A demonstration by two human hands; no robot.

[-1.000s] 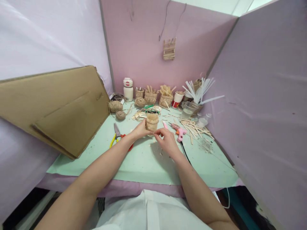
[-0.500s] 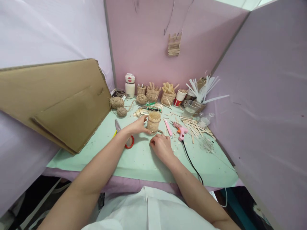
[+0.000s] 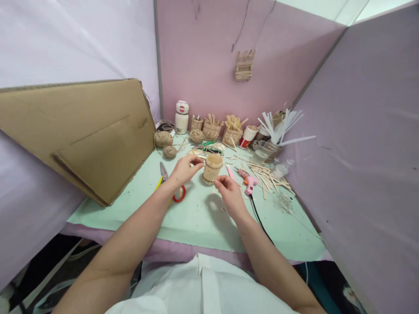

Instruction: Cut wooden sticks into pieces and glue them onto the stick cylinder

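A small tan cup (image 3: pixel 212 171) with a woven-looking wall and banded rim stands upright on the green tabletop between my hands. At its left, my left hand (image 3: pixel 186 170) has thumb and index finger drawn together close to the cup's upper side; anything between them is too small to make out. My right hand (image 3: pixel 230 192) is raised at the lower right of the cup, fingertips pinched near its base, and what they hold cannot be made out. Scissors (image 3: pixel 178 194) with a red handle lie partly under my left wrist. Right of the cup are a pink cutter (image 3: pixel 230 172) and a pink glue gun (image 3: pixel 250 183).
Loose wooden sticks (image 3: pixel 271 178) spread at the right. Twine balls (image 3: pixel 163 139), stick-filled baskets (image 3: pixel 232 136) and a white jar (image 3: pixel 181 120) line the back. A cardboard sheet (image 3: pixel 98 139) leans at left. The glue gun's black cord (image 3: pixel 260 224) runs to the front edge.
My left hand has let go of the cup's base and drawn its fingers together by the upper left side. My right hand has risen from the table toward the cup's lower right. The view shifted slightly.
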